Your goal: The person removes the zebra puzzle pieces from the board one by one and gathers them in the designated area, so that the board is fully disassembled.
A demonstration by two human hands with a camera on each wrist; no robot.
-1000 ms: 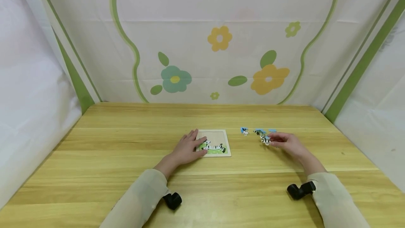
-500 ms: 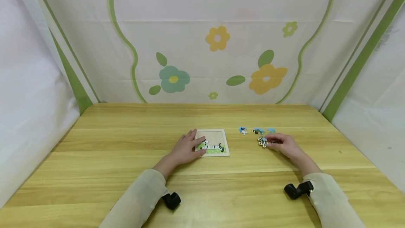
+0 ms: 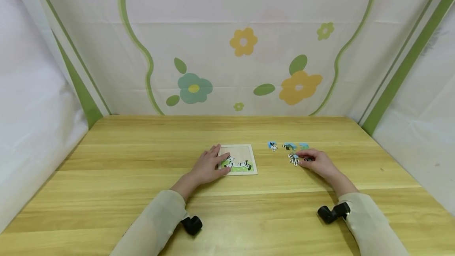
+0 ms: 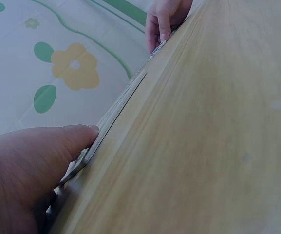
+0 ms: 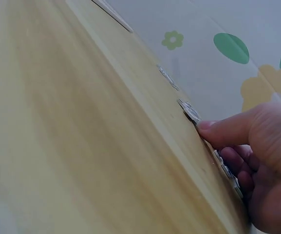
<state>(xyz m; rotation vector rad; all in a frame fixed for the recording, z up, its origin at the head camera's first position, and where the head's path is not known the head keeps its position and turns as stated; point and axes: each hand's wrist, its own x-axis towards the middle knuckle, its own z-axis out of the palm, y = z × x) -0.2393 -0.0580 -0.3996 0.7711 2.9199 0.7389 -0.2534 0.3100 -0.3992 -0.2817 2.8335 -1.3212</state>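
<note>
A square wooden puzzle board [image 3: 241,152] lies on the table in the head view, with zebra and green-grass pieces set along its lower part. My left hand [image 3: 207,169] rests on the board's left side, fingers spread and thumb at its lower edge. To the right, my right hand [image 3: 320,167] pinches a black-and-white striped puzzle piece [image 3: 293,159] between thumb and fingers. In the right wrist view this puzzle piece [image 5: 190,111] sits at the thumb tip, tilted and very close to the tabletop. Another puzzle piece [image 3: 308,159] is partly hidden under the right hand.
Behind the held piece lie loose puzzle pieces: a blue-and-striped piece [image 3: 272,145], a darker piece [image 3: 289,146] and a mostly blue piece [image 3: 303,145]. The wooden table [image 3: 142,216] meets a flower-patterned curtain [image 3: 213,31] at the back.
The right hand has shifted slightly left with the striped puzzle piece, which now appears lower and flatter to the table. The left hand stays on the board.
</note>
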